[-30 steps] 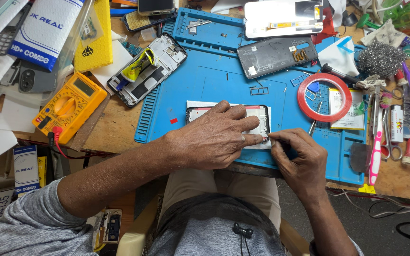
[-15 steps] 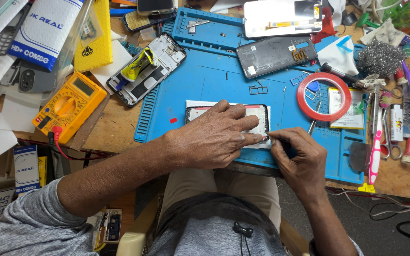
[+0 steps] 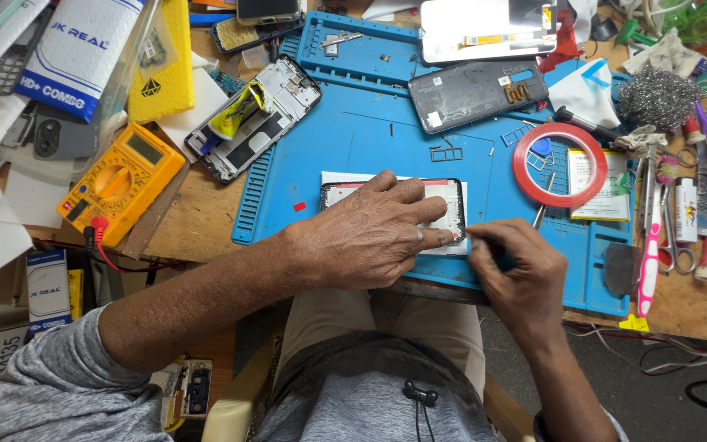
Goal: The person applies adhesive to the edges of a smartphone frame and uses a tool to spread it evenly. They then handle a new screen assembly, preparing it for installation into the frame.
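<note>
A phone screen frame (image 3: 445, 196) with a black rim and a white inner face lies flat on the blue work mat (image 3: 353, 139). My left hand (image 3: 370, 233) rests palm down on it and covers most of it, fingers spread toward its right edge. My right hand (image 3: 517, 274) sits at the frame's lower right corner with thumb and forefinger pinched together on that edge. Whether a small tool or strip is in the pinch is hidden. Metal tweezers (image 3: 543, 205) lie just above my right hand.
A red tape ring (image 3: 559, 164) lies right of the frame. A dark phone back panel (image 3: 478, 94) and an opened phone body (image 3: 254, 119) lie farther back. A yellow multimeter (image 3: 120, 182) sits left. Brushes, scissors and steel wool (image 3: 656, 96) crowd the right side.
Both hands stay on the frame. My right hand's pinch has shifted only slightly along the frame's lower right edge.
</note>
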